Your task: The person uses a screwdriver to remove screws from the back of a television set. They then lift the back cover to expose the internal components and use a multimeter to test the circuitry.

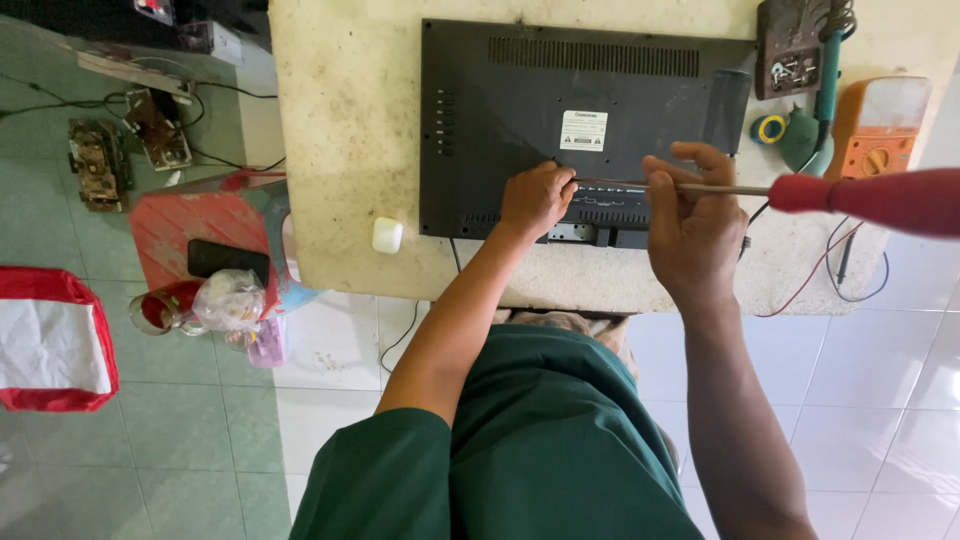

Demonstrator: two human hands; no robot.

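Screwdriver [800, 192] lies level across right of frame, shaft clamped in right hand [695, 225], tip pointing left toward left hand [535, 198], curled closed on monitor [520, 110], mid-frame.

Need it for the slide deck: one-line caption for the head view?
Left hand steadies a face-down black monitor on a worn table while the right hand guides a red-handled screwdriver.

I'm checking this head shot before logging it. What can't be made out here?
- Screwdriver tip: hidden behind the left hand.
- Screwdriver handle end: cut off by the right edge.
- Monitor lower edge: partly covered by both hands; right hand.
- Monitor's white label: too small to read.
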